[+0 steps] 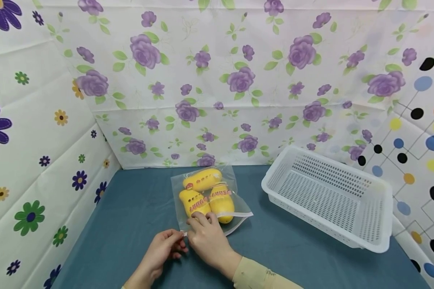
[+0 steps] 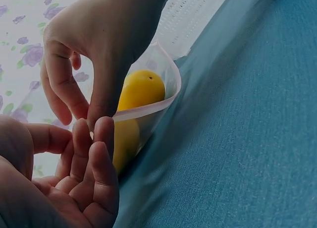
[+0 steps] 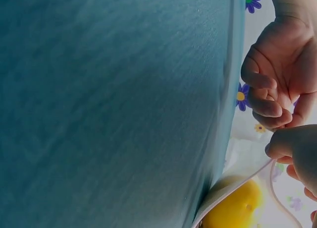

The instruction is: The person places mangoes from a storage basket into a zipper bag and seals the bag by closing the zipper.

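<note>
A clear zip bag [image 1: 241, 214] lies on the blue-green cloth, its mouth facing me and gaping at the right end. Inside are three yellow, rounded, fruit-like things [image 1: 202, 179]; pink lettering shows over two of them. My left hand [image 1: 162, 245] pinches the left corner of the bag's white zip strip between thumb and finger. Right beside it, my right hand [image 1: 207, 241] pinches the same strip, with its fingers over the bag's front. In the left wrist view the two hands' fingertips meet at the strip, and a yellow end [image 2: 143, 89] shows through the opening.
A white perforated plastic basket [image 1: 275, 196] stands at the right of the cloth-covered table [image 1: 137, 208]. Floral sheeting [image 1: 217, 128] rises behind the table, with more patterned sheets at the left and right sides.
</note>
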`<state>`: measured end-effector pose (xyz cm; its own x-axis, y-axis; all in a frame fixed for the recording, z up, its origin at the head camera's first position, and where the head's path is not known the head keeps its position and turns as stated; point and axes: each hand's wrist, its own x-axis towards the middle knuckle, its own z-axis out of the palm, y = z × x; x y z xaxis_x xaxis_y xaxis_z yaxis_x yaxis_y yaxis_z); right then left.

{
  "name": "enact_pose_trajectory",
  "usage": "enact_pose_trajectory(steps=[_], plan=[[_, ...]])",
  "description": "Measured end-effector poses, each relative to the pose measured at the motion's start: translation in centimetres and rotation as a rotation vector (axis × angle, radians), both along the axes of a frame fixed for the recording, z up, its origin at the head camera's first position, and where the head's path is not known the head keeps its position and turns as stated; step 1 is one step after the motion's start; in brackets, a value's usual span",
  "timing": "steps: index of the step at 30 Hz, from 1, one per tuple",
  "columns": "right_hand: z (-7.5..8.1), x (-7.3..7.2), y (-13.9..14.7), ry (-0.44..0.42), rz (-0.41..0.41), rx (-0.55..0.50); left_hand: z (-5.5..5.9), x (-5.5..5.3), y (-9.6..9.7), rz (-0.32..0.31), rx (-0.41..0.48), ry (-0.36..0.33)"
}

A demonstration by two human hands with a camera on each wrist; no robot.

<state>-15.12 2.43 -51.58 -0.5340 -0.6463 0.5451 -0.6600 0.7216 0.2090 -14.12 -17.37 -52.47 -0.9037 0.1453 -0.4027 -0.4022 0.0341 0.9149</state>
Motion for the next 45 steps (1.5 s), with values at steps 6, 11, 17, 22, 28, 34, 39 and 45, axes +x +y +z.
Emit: enact_pose_trajectory(steps=[6, 11, 17, 22, 28, 34, 39, 45], plan=[[0.1, -0.1, 0.4, 0.004, -0.016, 0.032, -0.2, -0.1, 0.0, 0.033, -0.009, -0.004], [0.1, -0.2, 0.7, 0.007, -0.019, 0.029, 0.0, -0.1, 0.1, 0.073, -0.02, -0.009], [-0.1, -0.4, 1.0, 0.01, -0.022, 0.015, 0.0, -0.1, 0.0, 0.11, -0.038, -0.01], [-0.1, -0.4, 1.5, 0.017, -0.029, 0.015, -0.2, -0.3, -0.2, 0.157, -0.061, -0.008], [-0.1, -0.6, 2.2, 0.015, -0.047, 0.025, -0.3, -0.6, -0.5, 0.214, -0.087, 0.002], [-0.1, -0.7, 3.1, 0.016, -0.06, 0.034, -0.3, -0.8, -0.9, 0.218, -0.091, 0.013], [-0.2, -0.9, 3.8, 0.024, -0.054, 0.02, -0.3, -1.0, -1.3, 0.218, -0.081, 0.017], [-0.2, -1.1, 4.5, 0.003, -0.054, 0.022, -0.4, -1.3, -1.5, 0.218, -0.087, 0.026]])
